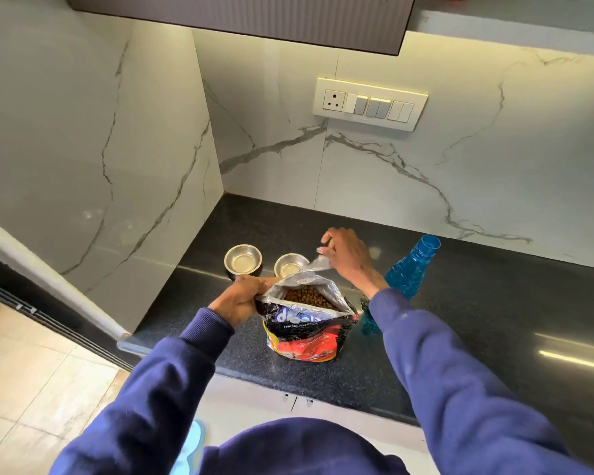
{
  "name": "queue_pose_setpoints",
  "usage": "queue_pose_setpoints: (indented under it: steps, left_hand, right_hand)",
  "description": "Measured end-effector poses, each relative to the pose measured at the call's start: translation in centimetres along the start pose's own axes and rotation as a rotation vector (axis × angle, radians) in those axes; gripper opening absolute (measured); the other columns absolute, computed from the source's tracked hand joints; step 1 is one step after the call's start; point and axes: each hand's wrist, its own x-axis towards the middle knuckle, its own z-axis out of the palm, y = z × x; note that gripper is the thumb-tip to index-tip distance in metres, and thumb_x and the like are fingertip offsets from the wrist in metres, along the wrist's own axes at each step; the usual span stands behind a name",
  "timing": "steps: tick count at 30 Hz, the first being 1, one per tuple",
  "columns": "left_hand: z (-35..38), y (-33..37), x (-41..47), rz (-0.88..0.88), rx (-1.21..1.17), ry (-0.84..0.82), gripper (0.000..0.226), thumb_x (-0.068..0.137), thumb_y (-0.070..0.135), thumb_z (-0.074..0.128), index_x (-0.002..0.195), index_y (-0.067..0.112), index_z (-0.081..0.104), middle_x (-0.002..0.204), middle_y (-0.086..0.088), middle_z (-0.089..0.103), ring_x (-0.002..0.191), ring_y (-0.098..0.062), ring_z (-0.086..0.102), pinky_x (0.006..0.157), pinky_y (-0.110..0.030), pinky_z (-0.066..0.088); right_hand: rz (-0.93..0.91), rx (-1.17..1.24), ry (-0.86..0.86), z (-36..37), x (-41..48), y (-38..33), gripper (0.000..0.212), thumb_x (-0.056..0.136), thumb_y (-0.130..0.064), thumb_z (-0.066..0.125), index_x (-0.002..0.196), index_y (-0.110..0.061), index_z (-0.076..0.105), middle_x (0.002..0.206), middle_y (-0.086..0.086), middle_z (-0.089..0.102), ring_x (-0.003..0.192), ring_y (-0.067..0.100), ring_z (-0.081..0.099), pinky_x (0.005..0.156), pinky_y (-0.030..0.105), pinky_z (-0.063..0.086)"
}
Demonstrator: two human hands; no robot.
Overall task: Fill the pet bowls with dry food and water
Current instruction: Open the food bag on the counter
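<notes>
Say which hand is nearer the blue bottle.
Right. The right hand, pinching a foil strip, is left of the blue bottle; the left hand grips the far side of the food bag.

Overall level: you have a bright, evenly lit frame.
Source: warm glow from beneath the cabinet (240,15), directly above the switch panel (369,104), banding the wall over it.
Glare: white streaks on the countertop (494,320), well below and right of the panel.
Shadows: soft and faint below the panel.
Blur: your right hand (347,257), below the panel, is smeared.
Distortion: straight edges far left of the panel bow.
</notes>
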Motion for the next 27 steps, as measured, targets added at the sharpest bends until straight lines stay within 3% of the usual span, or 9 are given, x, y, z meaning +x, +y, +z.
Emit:
queue_pose_setpoints:
  steps: [4, 8, 11, 13, 15, 17, 20, 23, 27]
  left_hand:
    - [-0.4, -0.3, -0.1, -0.064, -0.231, -0.054, 0.038, 0.103, -0.009, 0.028, 0.110, -0.003, 0.065, 0.087, -0.016, 0.078, 0.075, -0.026, 0.075, 0.075, -0.038, 0.062]
    - [-0.8, -0.8, 0.0, 0.062, -0.110, -0.055, 0.029, 0.103, 0.000, 0.044, 0.095, 0.005, 0.072, 0.090, -0.013, 0.073, 0.085, -0.024, 0.064, 0.085, -0.037, 0.052]
    - [-1.9, -0.5, -0.4, 0.196, 0.285, 0.041, 0.036, 0.101, 0.018, 0.060, 0.068, 0.013, 0.074, 0.075, -0.009, 0.063, 0.068, -0.018, 0.056, 0.068, -0.031, 0.049]
    - [-2.3, 0.0, -1.1, 0.190, 0.585, 0.069, 0.042, 0.100, 0.035, 0.060, 0.064, 0.013, 0.062, 0.057, -0.003, 0.052, 0.047, -0.011, 0.045, 0.048, -0.021, 0.040]
    - [-2.3, 0.5, -1.7, 0.140, 0.736, 0.036, 0.043, 0.098, 0.044, 0.060, 0.075, 0.008, 0.063, 0.053, -0.002, 0.054, 0.042, -0.011, 0.048, 0.042, -0.020, 0.042]
    - [-2.1, 0.9, -2.5, 0.099, 0.736, 0.005, 0.041, 0.097, 0.040, 0.063, 0.085, 0.001, 0.065, 0.063, -0.011, 0.066, 0.047, -0.014, 0.061, 0.046, -0.022, 0.053]
    - [-1.7, 1.3, -3.4, 0.048, 0.539, -0.085, 0.029, 0.098, 0.018, 0.064, 0.103, -0.010, 0.068, 0.096, -0.031, 0.074, 0.064, -0.023, 0.075, 0.059, -0.029, 0.064]
    - [-1.8, 0.8, -3.7, 0.062, 0.289, -0.121, 0.017, 0.098, 0.003, 0.059, 0.100, -0.012, 0.067, 0.097, -0.029, 0.075, 0.076, -0.030, 0.077, 0.067, -0.035, 0.066]
    - [-1.7, -1.1, -3.9, 0.038, 0.059, -0.027, 0.019, 0.101, 0.001, 0.052, 0.110, -0.011, 0.064, 0.096, -0.027, 0.075, 0.083, -0.034, 0.076, 0.070, -0.039, 0.066]
  right_hand:
    - [0.088, 0.118, 0.167, 1.2, -2.6, 2.1, 0.020, 0.099, -0.025, 0.062, 0.114, -0.013, 0.067, 0.112, 0.004, 0.066, 0.111, 0.022, 0.056, 0.092, 0.031, 0.045]
    - [0.167, 0.157, 0.260, -0.6, -8.2, 1.4, 0.016, 0.099, -0.025, 0.063, 0.088, -0.014, 0.066, 0.084, -0.001, 0.068, 0.078, 0.015, 0.064, 0.072, 0.030, 0.049]
    - [0.393, 0.132, -0.084, -2.2, -11.6, 0.7, 0.050, 0.101, -0.049, 0.053, 0.073, -0.008, 0.059, 0.055, 0.003, 0.068, 0.042, 0.012, 0.064, 0.049, 0.026, 0.050]
    - [0.578, 0.180, -0.321, -2.9, -12.4, 0.4, 0.066, 0.098, -0.063, 0.047, 0.078, -0.002, 0.061, 0.056, 0.009, 0.071, 0.043, 0.015, 0.069, 0.047, 0.026, 0.054]
    - [0.674, 0.317, -0.467, -3.3, -12.2, 0.3, 0.077, 0.095, -0.068, 0.048, 0.081, 0.005, 0.066, 0.060, 0.015, 0.073, 0.048, 0.020, 0.072, 0.048, 0.027, 0.057]
    - [0.750, 0.555, -0.541, -3.2, -11.5, 0.0, 0.071, 0.095, -0.061, 0.057, 0.088, 0.008, 0.068, 0.064, 0.019, 0.073, 0.051, 0.022, 0.072, 0.047, 0.027, 0.057]
    - [0.836, 0.754, -0.563, -2.7, -11.1, -0.8, 0.034, 0.098, -0.026, 0.066, 0.091, 0.007, 0.064, 0.063, 0.020, 0.072, 0.050, 0.024, 0.070, 0.046, 0.029, 0.057]
    - [0.903, 0.970, -0.462, -1.5, -11.6, -1.0, 0.010, 0.098, 0.000, 0.060, 0.090, 0.006, 0.060, 0.073, 0.021, 0.070, 0.058, 0.028, 0.071, 0.052, 0.035, 0.062]
    - [0.927, 1.292, -0.326, -0.2, -13.0, -1.0, 0.010, 0.096, 0.012, 0.056, 0.104, 0.011, 0.061, 0.096, 0.025, 0.072, 0.081, 0.032, 0.074, 0.062, 0.039, 0.065]
